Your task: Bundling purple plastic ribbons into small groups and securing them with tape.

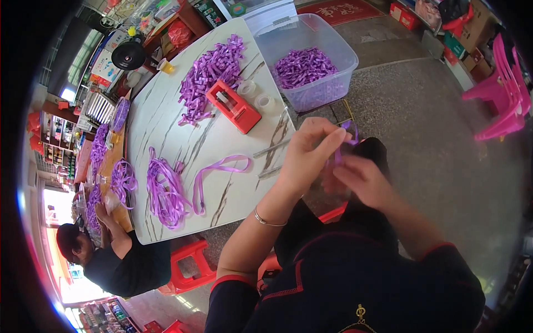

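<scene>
A purple ribbon (355,133) is pinched between the thumb and fingers of my left hand (316,147), above my lap beyond the table's right edge. Just below it, my right hand (361,180) is slightly blurred, its fingers closed on the ribbon's lower part; the exact grip is partly hidden. On the white marbled table (233,208) lie a bundle of long purple ribbons (165,191) and one looped ribbon (222,166). A heap of short purple ribbon pieces (214,72) spreads over the far part, next to a red tape dispenser (236,108).
A clear plastic bin (327,100) with purple ribbon pieces stands past the table's right edge. Two tape rolls (265,102) lie by the dispenser. At left, a co-worker (119,255) handles purple ribbons at another table. Red stools (189,269) and pink chairs (505,91) stand around.
</scene>
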Demonstrator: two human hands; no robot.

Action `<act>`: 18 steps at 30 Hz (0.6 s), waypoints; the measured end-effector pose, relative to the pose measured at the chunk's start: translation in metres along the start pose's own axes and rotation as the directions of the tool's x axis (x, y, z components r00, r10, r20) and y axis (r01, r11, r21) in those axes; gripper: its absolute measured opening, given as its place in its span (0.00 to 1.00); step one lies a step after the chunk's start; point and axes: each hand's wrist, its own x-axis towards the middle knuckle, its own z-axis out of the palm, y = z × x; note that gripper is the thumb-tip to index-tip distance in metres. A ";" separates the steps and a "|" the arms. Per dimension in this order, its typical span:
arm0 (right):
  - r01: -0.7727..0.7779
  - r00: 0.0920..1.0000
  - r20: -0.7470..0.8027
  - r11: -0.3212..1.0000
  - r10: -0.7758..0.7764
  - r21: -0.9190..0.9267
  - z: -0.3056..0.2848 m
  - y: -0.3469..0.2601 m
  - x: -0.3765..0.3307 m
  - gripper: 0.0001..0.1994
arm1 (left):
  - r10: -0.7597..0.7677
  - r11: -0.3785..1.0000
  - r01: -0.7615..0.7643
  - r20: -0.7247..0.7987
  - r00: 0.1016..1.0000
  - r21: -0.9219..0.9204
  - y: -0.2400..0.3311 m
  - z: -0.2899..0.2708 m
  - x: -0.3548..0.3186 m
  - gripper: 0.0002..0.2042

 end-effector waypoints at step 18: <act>-0.024 0.924 -0.143 0.319 -0.355 -0.947 -0.073 0.073 -0.068 0.09 | -0.296 0.783 0.266 0.038 0.954 -0.562 0.019 -0.048 -0.027 0.10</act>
